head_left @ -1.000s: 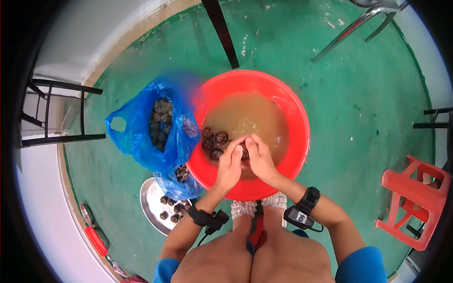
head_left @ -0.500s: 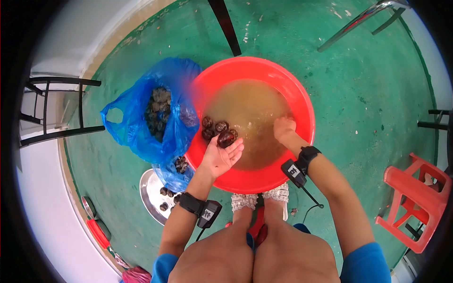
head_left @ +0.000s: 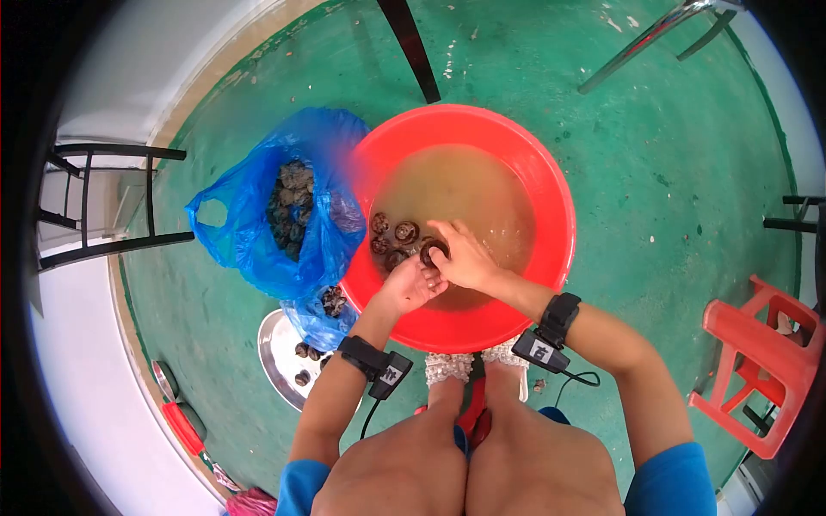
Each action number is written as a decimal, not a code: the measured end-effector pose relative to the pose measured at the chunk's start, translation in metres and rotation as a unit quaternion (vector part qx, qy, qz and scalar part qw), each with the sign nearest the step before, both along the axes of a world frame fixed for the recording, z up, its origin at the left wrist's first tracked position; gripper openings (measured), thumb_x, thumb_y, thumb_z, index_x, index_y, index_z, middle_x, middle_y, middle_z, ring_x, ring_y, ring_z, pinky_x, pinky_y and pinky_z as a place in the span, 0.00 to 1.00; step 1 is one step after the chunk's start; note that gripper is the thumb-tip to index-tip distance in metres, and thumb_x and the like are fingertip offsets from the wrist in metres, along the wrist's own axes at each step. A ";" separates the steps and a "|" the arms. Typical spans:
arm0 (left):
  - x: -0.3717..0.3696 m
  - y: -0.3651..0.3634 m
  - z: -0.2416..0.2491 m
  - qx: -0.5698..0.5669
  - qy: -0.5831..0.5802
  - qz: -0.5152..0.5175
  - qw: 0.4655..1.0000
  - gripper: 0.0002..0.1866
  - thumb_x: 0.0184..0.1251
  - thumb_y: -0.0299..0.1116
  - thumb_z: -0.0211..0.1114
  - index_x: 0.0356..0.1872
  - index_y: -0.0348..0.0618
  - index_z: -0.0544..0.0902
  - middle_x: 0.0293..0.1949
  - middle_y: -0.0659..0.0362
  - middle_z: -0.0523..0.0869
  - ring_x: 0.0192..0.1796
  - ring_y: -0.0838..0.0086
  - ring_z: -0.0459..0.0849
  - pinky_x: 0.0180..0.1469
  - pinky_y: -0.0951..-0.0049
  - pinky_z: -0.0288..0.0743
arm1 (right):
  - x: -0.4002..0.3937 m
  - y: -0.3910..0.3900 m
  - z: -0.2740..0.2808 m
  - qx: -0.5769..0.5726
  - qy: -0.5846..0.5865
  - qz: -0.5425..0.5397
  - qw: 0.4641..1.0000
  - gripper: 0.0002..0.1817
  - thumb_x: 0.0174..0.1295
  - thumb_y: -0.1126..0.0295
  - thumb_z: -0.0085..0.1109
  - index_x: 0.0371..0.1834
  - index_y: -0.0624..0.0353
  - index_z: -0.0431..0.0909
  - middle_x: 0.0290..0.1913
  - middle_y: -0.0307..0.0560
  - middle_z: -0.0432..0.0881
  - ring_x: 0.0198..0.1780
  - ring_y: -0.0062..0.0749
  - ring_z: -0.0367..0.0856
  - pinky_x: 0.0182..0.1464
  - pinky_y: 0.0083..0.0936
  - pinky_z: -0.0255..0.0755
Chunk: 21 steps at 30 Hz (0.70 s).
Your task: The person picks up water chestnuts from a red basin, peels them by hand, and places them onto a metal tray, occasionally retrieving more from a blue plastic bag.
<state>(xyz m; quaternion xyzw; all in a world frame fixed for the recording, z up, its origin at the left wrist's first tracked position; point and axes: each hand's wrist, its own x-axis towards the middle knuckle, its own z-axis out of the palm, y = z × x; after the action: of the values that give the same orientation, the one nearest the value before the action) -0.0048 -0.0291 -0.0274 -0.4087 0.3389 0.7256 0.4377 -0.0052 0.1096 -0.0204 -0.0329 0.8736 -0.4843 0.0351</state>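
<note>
A dark brown, round, mottled shell (head_left: 434, 252), snail-like in look, is between my two hands over the red basin (head_left: 551, 172). My left hand (head_left: 415, 285) supports it from below with curled fingers. My right hand (head_left: 467, 258) closes over it from the right, thumb against its surface; part of the shell is hidden. Just beyond my left hand, several similar dark shells (head_left: 407, 232) lie at the left side of the cloudy brown water (head_left: 465, 185).
Left of the basin sits a blue plastic bag (head_left: 249, 249) with grey, dirty clumps (head_left: 291, 206). A smaller blue bag (head_left: 314, 322) rests on a metal tray (head_left: 274, 353) with small dark pieces. A red stool (head_left: 748, 331) stands right, with dark furniture legs (head_left: 411, 52) at the back.
My right hand has come out of the water on the right and moved left onto the shell. My left hand's fingers have curled in.
</note>
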 end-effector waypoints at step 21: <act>0.001 0.020 0.047 -0.001 0.163 -0.116 0.980 0.21 0.62 0.53 0.41 0.29 0.45 0.70 0.19 0.63 0.72 0.18 0.79 0.67 0.19 0.80 0.59 | 0.018 0.002 0.019 -0.206 -0.008 -0.029 0.978 0.08 0.55 0.70 0.46 0.27 0.65 0.67 0.25 0.54 0.65 0.28 0.44 0.67 0.31 0.32 0.61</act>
<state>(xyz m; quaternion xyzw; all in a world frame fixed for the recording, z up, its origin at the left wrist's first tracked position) -0.0041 -0.0092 0.0193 -0.2438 0.4518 0.7260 0.4576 0.0127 0.1119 -0.0009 -0.0099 0.7554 -0.6549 0.0207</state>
